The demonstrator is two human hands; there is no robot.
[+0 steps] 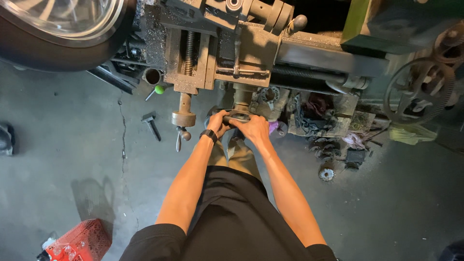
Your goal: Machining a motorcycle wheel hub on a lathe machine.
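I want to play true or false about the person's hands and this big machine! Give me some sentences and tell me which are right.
1. Both hands grip the handwheel on the front of the lathe. True.
2. The left hand has a black band on its wrist. True.
3. The right hand holds the hammer. False: the hammer lies on the concrete floor, away from both hands.
4. The basket on the floor is blue. False: it is red.
5. A large gear wheel sits at the right end of the machine. True.
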